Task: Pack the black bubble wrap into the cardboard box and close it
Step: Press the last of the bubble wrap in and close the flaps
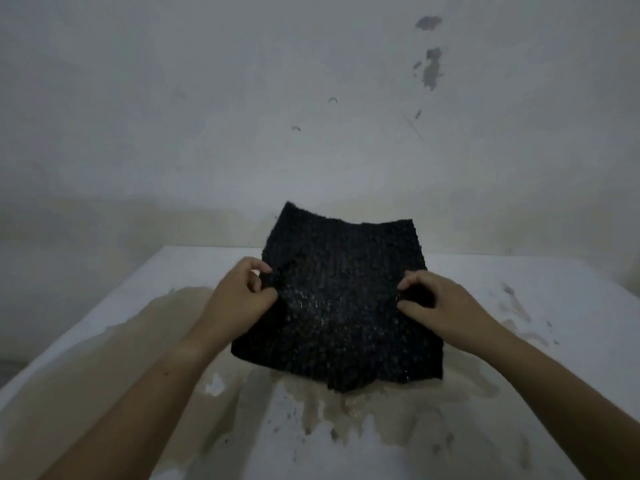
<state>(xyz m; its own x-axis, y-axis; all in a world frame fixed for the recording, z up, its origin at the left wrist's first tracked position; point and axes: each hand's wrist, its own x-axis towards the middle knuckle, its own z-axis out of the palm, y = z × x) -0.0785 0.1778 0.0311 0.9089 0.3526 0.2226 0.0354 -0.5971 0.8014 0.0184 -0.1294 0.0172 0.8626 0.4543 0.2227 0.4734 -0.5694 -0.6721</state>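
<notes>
A sheet of black bubble wrap point(341, 299) is spread out over the middle of the table, its far edge raised and bent upward. My left hand point(239, 296) pinches the sheet's left edge between thumb and curled fingers. My right hand point(440, 306) pinches the right edge the same way, fingers curled over the wrap. No cardboard box shows in the head view; whatever lies beneath the sheet is hidden.
The white table point(519, 306) carries large tan stains point(162, 327) on the left and in front of the wrap. A scuffed white wall point(311, 116) rises right behind the table's far edge.
</notes>
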